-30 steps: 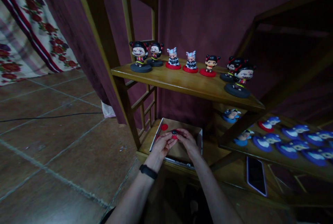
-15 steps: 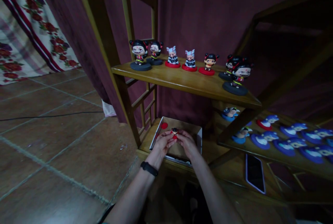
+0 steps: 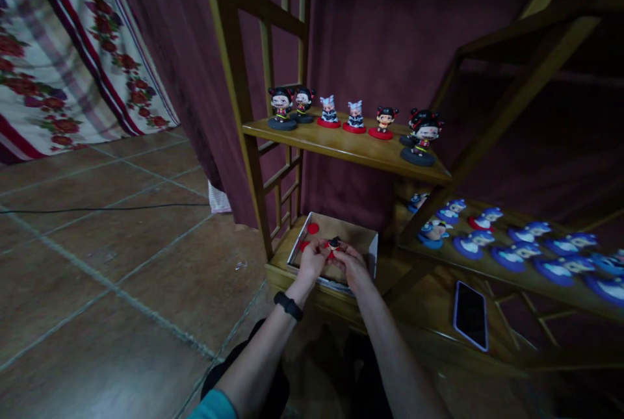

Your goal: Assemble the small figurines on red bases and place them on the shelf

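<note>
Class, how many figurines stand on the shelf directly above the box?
7: two left-end figurines, one behind the other; two silver-haired figurines side by side; one black-haired figurine to their right; and two right-end figurines, the rear one partly hidden.

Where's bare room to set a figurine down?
Bare: front strip of the upper shelf, bordering red-based figurines; lower board between box and phone. Crowded: among blue-based figurines at right; middle of box, under left hand and right hand.
</note>
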A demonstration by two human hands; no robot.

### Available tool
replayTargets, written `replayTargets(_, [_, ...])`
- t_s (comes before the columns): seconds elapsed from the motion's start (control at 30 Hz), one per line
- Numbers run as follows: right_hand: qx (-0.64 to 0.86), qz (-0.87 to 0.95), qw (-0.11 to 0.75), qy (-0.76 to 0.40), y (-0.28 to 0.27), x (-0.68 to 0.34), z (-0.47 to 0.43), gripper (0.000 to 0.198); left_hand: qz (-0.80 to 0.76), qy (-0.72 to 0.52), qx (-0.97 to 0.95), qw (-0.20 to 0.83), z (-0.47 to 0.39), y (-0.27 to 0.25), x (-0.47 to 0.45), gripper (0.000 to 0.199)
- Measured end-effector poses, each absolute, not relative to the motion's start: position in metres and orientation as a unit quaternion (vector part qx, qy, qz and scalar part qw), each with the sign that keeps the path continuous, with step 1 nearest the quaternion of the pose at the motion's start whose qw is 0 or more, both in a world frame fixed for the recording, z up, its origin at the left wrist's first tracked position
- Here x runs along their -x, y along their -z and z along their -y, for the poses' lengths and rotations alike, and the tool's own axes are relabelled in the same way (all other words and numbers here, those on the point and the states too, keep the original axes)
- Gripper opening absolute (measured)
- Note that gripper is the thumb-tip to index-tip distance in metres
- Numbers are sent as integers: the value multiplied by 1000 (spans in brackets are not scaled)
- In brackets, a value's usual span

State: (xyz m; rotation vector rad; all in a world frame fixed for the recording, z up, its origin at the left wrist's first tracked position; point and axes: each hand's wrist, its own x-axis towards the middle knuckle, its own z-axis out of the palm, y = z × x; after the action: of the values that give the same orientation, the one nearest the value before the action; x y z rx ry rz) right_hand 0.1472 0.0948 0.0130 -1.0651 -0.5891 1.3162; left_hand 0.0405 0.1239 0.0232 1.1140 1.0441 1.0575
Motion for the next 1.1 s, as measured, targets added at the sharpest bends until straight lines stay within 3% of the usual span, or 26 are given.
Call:
replayTargets(0.27, [468, 232, 628, -577, -8, -158, -45, 27, -468, -213, -818, 257, -73, -55, -21, 25])
replayTargets(0.43, [464, 244, 624, -579, -1, -161, -30, 32, -420, -128, -888, 137, -54, -56, -21, 31])
replayTargets(0.57, [463, 245, 631, -572, 0, -162, -36, 34, -392, -159, -892, 158, -63, -51, -24, 35])
replayTargets(0.8, [467, 241, 637, -564, 3, -162, -52, 37, -364, -341, -795, 346, -82, -34, -26, 36])
replayTargets(1.1, [472, 238, 626, -574, 4, -160, -58, 40, -392, -344, -761, 386, -90, -25, -21, 40])
